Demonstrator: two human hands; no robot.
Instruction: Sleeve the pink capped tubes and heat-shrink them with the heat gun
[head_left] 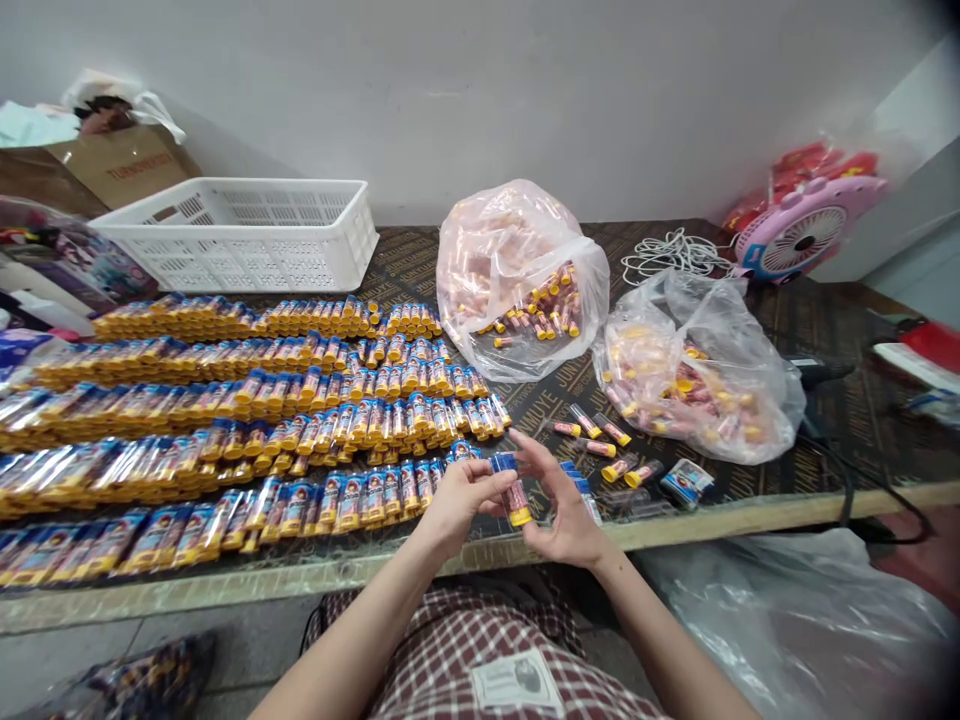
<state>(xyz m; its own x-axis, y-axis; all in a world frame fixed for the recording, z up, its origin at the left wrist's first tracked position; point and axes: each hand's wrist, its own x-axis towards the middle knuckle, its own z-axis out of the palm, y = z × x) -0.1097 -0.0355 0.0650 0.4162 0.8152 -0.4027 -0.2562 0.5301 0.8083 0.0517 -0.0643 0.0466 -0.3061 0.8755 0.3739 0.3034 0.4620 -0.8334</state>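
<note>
My left hand (459,500) and my right hand (561,505) meet just above the table's front edge, both gripping one small tube (513,490) with a blue wrapper and a yellow cap. To the left lie several long rows of wrapped tubes (247,420), blue and yellow. A few bare pink tubes (596,432) with yellow caps lie loose to the right of my hands, beside a small stack of blue wrappers (686,480).
Two clear plastic bags of pink tubes (517,275) (694,385) stand behind the hands. A white plastic basket (240,232) sits at the back left, a pink fan (806,230) and white cord (675,250) at the back right. A large plastic bag (810,620) hangs below the table's edge.
</note>
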